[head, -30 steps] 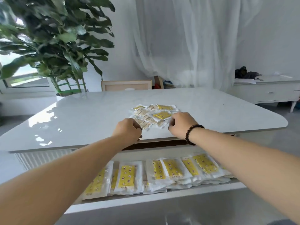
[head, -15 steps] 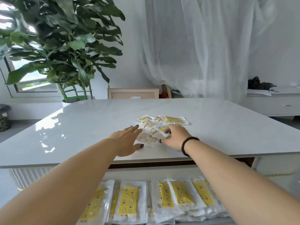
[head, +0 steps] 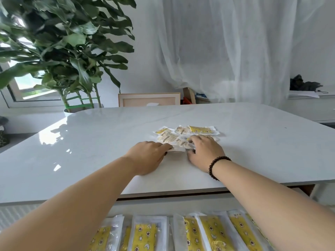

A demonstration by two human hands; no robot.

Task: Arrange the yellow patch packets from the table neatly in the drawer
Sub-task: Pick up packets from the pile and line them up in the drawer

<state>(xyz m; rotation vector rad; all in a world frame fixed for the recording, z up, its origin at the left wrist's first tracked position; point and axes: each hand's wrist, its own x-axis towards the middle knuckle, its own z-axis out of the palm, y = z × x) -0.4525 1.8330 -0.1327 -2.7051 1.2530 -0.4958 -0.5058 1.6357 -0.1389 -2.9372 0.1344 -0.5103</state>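
Observation:
Several yellow patch packets (head: pixel 188 135) lie in a loose pile on the white table (head: pixel 90 153). My left hand (head: pixel 147 157) rests palm down at the pile's near left edge, fingertips pinching the nearest packet (head: pixel 178 149). My right hand (head: pixel 205 153), with a dark bead bracelet at the wrist, lies on the pile's near right side, fingers spread over packets. Below the table's front edge, the open drawer (head: pixel 163 207) holds a row of yellow packets (head: pixel 145 236) laid side by side; my forearms hide part of that row.
A large potted plant (head: pixel 59 51) stands behind the table at the left. A wooden chair back (head: pixel 148 99) shows at the far edge. Sheer curtains hang behind. A white sideboard (head: pixel 311 105) with dark items stands at the right.
Both hands have reached farther onto the table and opened from fists to lie on the pile. The view tilted up, so less of the drawer shows.

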